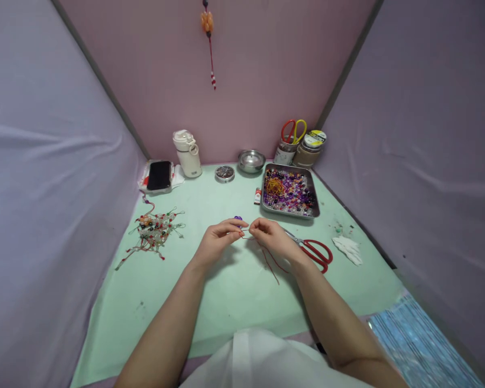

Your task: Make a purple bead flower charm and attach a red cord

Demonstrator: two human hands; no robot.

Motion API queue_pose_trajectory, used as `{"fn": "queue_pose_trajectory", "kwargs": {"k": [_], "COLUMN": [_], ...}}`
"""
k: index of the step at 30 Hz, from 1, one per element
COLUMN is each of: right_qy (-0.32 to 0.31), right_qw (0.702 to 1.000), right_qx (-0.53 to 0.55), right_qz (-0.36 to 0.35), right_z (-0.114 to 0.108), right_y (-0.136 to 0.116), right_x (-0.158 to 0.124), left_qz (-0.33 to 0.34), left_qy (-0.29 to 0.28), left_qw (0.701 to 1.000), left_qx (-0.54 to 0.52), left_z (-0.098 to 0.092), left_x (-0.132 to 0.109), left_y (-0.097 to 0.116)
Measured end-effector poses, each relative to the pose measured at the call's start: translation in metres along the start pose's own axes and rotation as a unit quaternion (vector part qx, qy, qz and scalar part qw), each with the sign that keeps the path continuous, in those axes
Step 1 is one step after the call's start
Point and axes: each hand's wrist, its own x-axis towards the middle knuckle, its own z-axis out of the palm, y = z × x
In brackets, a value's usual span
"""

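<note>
Between both hands runs a thin red cord (270,261), its two loose ends hanging down below my right hand. My left hand (221,237) pinches the cord between thumb and fingers. The fingertips of my right hand (270,236) are closed on another stretch of it, a short gap away. Just beyond my left fingertips is a small cluster of purple beads (238,220); whether it hangs on the cord I cannot tell. Red-handled scissors (316,253) lie on the table beside my right hand, their blades partly hidden behind it.
A metal tray (291,214) of mixed beads stands at the right back. Behind are a steel bowl (251,161), a round tin (224,173), a bottle (188,155) and jars (307,150). Beaded strings (156,231) lie left, near a phone (160,175). A white cloth (347,249) lies right.
</note>
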Motion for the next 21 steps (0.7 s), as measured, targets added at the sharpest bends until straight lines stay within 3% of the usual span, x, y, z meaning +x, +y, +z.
{"fn": "queue_pose_trajectory", "kwargs": {"k": [6,11,13,17,21], "right_qy": [0.014,0.112,0.144,0.120,0.075], "right_qw": [0.989,0.965,0.961,0.977,0.992], "right_qx": [-0.148,-0.234,-0.221,-0.109,-0.063], "right_qz": [-0.005,-0.038,-0.078,-0.136,-0.083], "right_z": [-0.024,-0.036,-0.031,-0.009,-0.003], "right_y": [0.015,0.009,-0.001,-0.022,-0.022], "right_x": [-0.024,-0.039,-0.036,-0.020,-0.003], "left_qz": [-0.035,-0.087,-0.087,-0.079,-0.121], "left_qy": [0.074,0.129,0.120,0.108,0.135], "left_qw": [0.990,0.987,0.989,0.990,0.983], "left_qx": [-0.113,-0.030,0.027,0.054,-0.013], "left_z": [0.007,0.024,0.031,0.039,0.034], "left_x": [0.000,0.004,0.007,0.017,0.025], "left_y": [0.012,0.027,0.031,0.033,0.023]}}
